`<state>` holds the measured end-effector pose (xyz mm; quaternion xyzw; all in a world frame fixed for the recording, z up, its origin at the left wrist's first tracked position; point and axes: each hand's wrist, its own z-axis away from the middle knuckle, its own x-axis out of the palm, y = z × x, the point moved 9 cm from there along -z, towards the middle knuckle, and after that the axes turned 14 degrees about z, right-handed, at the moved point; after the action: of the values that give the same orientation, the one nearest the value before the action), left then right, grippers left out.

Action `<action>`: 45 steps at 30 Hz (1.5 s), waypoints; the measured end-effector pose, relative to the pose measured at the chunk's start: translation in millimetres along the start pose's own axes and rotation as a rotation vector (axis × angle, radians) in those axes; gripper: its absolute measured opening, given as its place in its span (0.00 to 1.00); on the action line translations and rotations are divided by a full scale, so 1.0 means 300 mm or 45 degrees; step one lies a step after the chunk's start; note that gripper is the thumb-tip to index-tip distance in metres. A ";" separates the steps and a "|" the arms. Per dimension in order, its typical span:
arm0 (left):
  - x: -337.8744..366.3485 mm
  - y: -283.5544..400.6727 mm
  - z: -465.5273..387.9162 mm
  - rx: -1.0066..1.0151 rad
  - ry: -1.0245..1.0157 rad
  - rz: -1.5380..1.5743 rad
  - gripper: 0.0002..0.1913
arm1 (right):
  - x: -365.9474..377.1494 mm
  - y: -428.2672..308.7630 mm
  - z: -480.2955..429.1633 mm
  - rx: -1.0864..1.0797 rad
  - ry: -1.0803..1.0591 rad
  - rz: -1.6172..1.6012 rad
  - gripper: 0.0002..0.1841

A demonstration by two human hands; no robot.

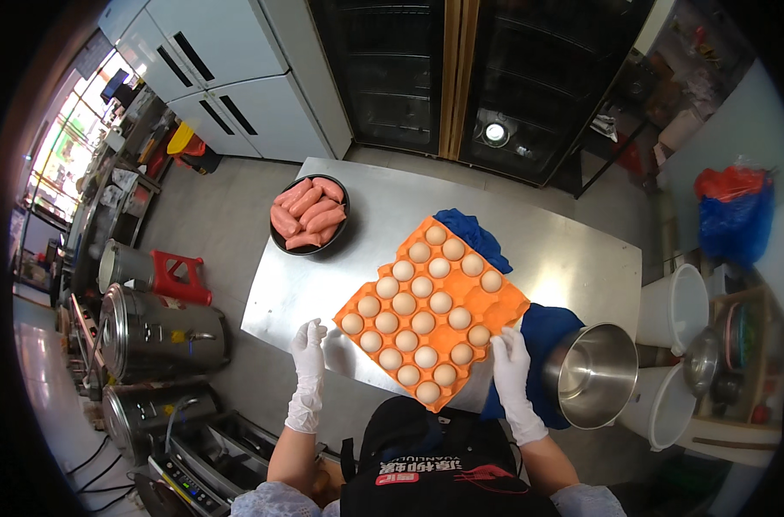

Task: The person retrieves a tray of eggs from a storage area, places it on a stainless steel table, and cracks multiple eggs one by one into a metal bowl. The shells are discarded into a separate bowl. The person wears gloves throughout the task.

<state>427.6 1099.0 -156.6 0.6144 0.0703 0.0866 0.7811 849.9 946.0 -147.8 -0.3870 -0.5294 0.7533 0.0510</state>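
Note:
An orange egg tray [476, 299] lies slantwise on the steel table [392, 187], its near corner reaching past the front edge. Brown eggs [404, 304] fill most cups; several cups at the right are vacant. My right hand [511, 362], in a white glove, grips the tray's right edge. To the left of the tray, by the table's front edge, my gloved left hand [309, 352] holds nothing, its fingers loosely bent and slightly apart. Blue cloth [472, 236] bunches against the far side of the tray. More blue cloth [550, 323] lies beside my right hand.
A black bowl [273, 240] of pink sausages [311, 210] stands at the table's far left. At the right is a deep steel pot [598, 375], near white buckets [679, 310]. Steel urns [165, 333] and a red stool [181, 278] stand left; glass-door fridges [385, 77] line the back.

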 end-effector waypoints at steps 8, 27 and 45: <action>0.689 0.282 0.021 0.758 -0.738 -0.669 0.11 | 0.077 -0.267 -0.295 -0.474 0.265 0.878 0.25; 1.231 0.143 0.054 1.398 -1.147 -1.263 0.24 | -0.003 -0.323 -0.192 -0.669 0.393 0.693 0.25; 1.062 0.275 0.224 1.036 -1.268 -0.633 0.21 | 0.045 -0.262 0.139 -0.768 0.189 0.671 0.20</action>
<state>748.8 1124.8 -61.6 0.7909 -0.1311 -0.4211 0.4243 787.8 955.0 -83.4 -0.5604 -0.6043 0.5214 -0.2214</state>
